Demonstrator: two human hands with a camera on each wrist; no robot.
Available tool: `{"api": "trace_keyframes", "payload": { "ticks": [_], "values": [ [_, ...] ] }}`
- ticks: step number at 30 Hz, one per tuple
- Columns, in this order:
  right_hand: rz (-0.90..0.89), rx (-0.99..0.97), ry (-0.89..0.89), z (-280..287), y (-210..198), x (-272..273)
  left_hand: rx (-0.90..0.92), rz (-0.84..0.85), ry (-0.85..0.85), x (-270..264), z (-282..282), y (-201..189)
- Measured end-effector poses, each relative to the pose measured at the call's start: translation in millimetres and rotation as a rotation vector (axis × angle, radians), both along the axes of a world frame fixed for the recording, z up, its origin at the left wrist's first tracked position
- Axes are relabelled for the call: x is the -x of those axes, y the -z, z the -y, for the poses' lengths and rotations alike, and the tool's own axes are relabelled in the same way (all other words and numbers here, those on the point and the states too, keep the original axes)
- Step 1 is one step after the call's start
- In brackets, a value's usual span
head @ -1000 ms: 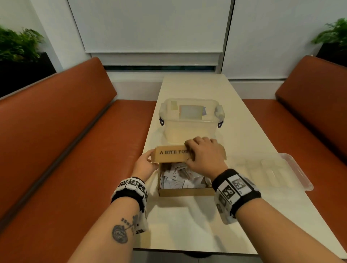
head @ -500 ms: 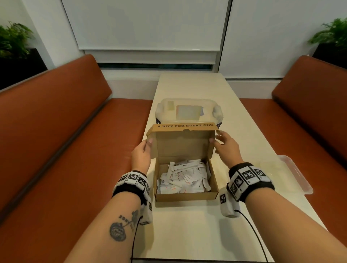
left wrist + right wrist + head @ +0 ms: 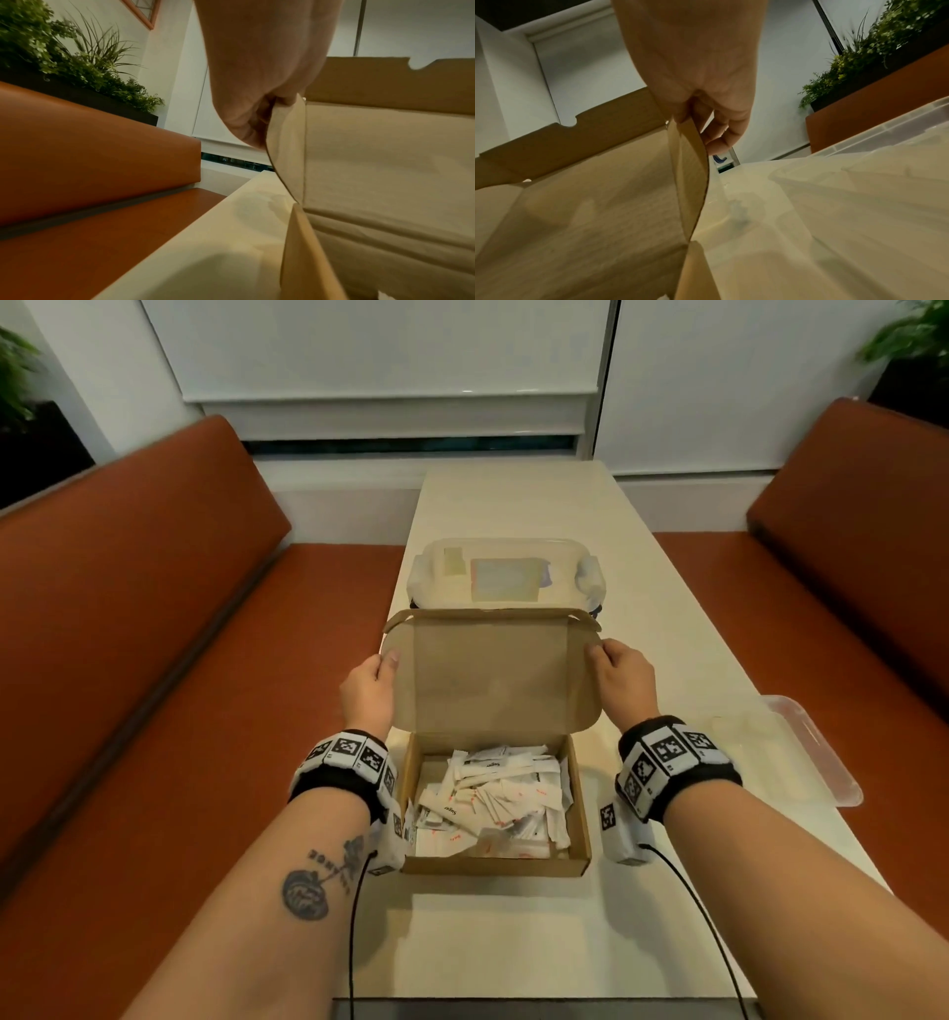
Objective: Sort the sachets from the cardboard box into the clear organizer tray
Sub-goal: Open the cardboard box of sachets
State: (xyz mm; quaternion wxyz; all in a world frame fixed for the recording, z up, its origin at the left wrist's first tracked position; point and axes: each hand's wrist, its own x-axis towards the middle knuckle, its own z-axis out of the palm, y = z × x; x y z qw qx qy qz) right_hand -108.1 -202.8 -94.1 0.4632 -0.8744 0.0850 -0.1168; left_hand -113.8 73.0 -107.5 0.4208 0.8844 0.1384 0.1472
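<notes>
The cardboard box [image 3: 495, 862] sits on the table in front of me, lid [image 3: 490, 677] raised upright. Several white sachets [image 3: 493, 801] lie in a loose heap inside. My left hand [image 3: 367, 693] pinches the lid's left side flap [image 3: 286, 146], thumb in front, fingers behind. My right hand [image 3: 624, 683] pinches the right side flap [image 3: 689, 168] the same way. The clear organizer tray [image 3: 785, 755] lies flat on the table to the right of the box, apart from both hands.
A clear lidded plastic container [image 3: 506, 575] stands right behind the box lid. The narrow cream table [image 3: 513, 942] runs away from me between two orange bench seats [image 3: 154, 711]. Plants [image 3: 64, 60] sit behind the benches.
The lid went from nearly closed to fully upright. My right hand left the lid's front edge for the right flap, and my left hand rose to the left flap.
</notes>
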Motion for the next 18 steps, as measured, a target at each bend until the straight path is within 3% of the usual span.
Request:
{"api": "trace_keyframes", "payload": {
  "ticks": [4,10,12,14,16,18],
  "values": [
    [-0.045,0.075,0.025,-1,-4,-2,-0.055,-0.013,0.028,4,0,-3],
    [-0.385,0.368,-0.008,-12,-9,20,-0.167,-0.087,-0.067,28,2,2],
    [-0.413,0.36,-0.085,-19,-5,30,-0.25,-0.161,-0.093,39,1,4],
    [-0.389,0.235,-0.123,-30,-1,40,-0.282,-0.184,-0.095,50,3,5],
    [-0.344,0.094,-0.089,-39,2,46,-0.222,-0.145,-0.072,57,9,6],
    [-0.275,0.122,-0.047,-41,2,50,-0.113,-0.086,-0.01,63,14,7]
  ]
}}
